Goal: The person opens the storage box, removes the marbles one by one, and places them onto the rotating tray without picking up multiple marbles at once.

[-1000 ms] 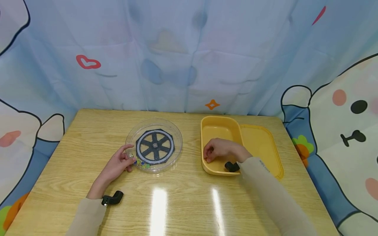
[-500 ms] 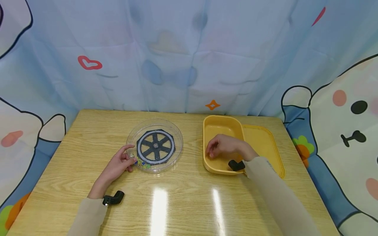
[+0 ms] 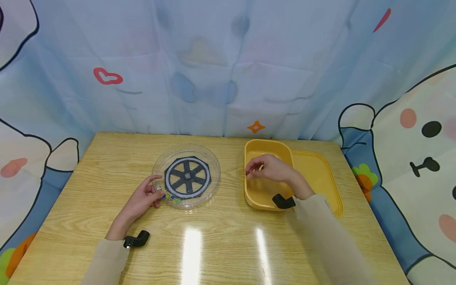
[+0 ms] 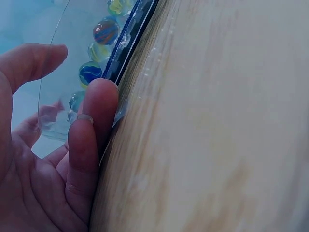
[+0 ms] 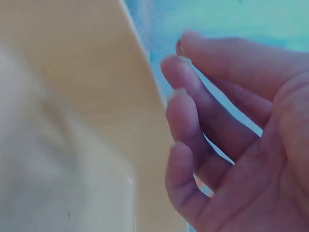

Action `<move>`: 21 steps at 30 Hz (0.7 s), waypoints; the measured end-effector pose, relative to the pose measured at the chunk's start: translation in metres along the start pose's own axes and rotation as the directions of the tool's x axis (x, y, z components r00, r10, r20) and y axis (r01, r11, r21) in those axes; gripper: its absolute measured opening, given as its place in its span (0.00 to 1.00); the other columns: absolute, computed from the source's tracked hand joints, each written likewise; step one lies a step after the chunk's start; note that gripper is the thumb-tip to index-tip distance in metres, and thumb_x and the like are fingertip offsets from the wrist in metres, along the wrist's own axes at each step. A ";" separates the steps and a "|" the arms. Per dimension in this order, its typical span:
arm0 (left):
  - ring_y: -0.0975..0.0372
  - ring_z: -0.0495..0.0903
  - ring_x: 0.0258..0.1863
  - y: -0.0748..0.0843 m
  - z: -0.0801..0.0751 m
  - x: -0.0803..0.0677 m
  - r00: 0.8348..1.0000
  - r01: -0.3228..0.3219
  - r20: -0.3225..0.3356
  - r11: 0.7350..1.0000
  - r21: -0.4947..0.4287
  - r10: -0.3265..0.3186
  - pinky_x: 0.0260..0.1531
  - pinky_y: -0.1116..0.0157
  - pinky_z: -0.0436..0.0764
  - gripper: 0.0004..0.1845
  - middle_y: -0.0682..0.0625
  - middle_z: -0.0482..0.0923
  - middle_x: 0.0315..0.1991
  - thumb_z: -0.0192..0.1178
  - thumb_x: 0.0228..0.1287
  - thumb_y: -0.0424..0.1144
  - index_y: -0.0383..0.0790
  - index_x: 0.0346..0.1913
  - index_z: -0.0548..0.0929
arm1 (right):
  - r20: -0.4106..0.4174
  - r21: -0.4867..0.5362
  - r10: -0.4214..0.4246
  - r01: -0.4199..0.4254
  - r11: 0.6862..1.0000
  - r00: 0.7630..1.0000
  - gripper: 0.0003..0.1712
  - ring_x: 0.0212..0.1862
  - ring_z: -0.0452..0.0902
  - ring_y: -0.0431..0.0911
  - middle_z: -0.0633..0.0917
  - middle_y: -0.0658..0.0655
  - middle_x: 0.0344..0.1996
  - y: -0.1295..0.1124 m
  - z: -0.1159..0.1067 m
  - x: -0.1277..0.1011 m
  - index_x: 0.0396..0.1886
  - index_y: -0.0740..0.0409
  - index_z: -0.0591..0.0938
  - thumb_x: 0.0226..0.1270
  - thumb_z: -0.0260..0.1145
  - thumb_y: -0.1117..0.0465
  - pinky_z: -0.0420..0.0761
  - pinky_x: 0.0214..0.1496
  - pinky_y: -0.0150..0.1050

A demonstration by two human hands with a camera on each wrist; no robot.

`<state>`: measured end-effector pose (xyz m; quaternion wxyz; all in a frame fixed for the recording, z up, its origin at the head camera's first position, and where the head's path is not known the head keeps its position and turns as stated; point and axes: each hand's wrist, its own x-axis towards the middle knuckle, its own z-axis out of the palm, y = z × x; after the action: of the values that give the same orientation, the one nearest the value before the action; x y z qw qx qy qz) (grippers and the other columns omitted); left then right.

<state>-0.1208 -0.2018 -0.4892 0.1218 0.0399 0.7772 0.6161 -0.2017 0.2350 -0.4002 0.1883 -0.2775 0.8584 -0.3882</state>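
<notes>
A clear round dish [image 3: 212, 164] holds a black spoked wheel insert [image 3: 187, 177] and several coloured marbles [image 3: 172, 199] along its near rim. My left hand [image 3: 156, 190] grips that near-left rim, thumb over the top and fingers on the outer wall. The left wrist view shows a finger [image 4: 91, 125] pressed on the dish wall beside the marbles [image 4: 105, 31]. My right hand [image 3: 248, 171] hovers above the left compartment of the yellow tray [image 3: 246, 192], its thumb and forefinger pinching a small dark round thing [image 5: 179, 47], seemingly a marble.
The yellow tray's shallower right part [image 3: 318, 174] lies toward the table's right edge. The wooden table [image 3: 221, 241] shows glare streaks at the front. A printed curtain [image 3: 228, 71] hangs close behind the far edge.
My right hand has lifted from the tray's floor and moved up and away, fingertips pinched together. The left hand has stayed on the dish rim.
</notes>
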 end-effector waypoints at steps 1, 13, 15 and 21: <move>0.55 0.80 0.22 0.000 0.000 0.000 1.000 0.000 -0.001 1.000 -0.001 0.000 0.28 0.63 0.82 0.31 0.42 0.73 0.28 0.60 0.69 0.29 0.36 0.73 0.63 | -0.030 -0.008 -0.001 0.001 1.000 1.000 0.06 0.37 0.79 0.47 0.87 0.49 0.34 -0.002 0.003 0.001 0.39 0.57 0.88 0.63 0.73 0.63 0.78 0.39 0.38; 0.54 0.80 0.23 0.000 0.000 0.001 1.000 -0.004 0.001 1.000 -0.005 0.004 0.28 0.62 0.82 0.32 0.43 0.71 0.28 0.61 0.69 0.30 0.38 0.73 0.63 | -0.305 -0.029 0.024 -0.034 0.999 0.952 0.03 0.37 0.79 0.44 0.87 0.47 0.34 -0.038 0.049 0.020 0.37 0.53 0.88 0.64 0.72 0.62 0.79 0.37 0.40; 0.54 0.80 0.23 -0.001 0.000 0.002 1.000 -0.002 0.003 1.000 -0.004 0.002 0.27 0.62 0.82 0.31 0.43 0.71 0.27 0.61 0.69 0.30 0.38 0.73 0.63 | -0.330 -0.024 0.019 -0.028 0.999 0.944 0.03 0.36 0.79 0.44 0.87 0.47 0.34 -0.044 0.059 0.026 0.37 0.54 0.88 0.64 0.73 0.62 0.79 0.36 0.40; 0.55 0.80 0.22 -0.002 0.000 0.003 1.000 0.002 0.001 1.000 -0.006 -0.002 0.27 0.62 0.83 0.31 0.43 0.72 0.27 0.60 0.69 0.30 0.37 0.73 0.63 | -0.354 -0.015 -0.008 0.002 1.000 0.935 0.04 0.36 0.79 0.43 0.87 0.47 0.34 -0.063 0.090 0.042 0.38 0.55 0.88 0.63 0.73 0.63 0.79 0.35 0.37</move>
<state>-0.1233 -0.2018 -0.4910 0.1228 0.0388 0.7752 0.6184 -0.1648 0.1238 -0.4125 0.0279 -0.2067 0.8803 -0.4260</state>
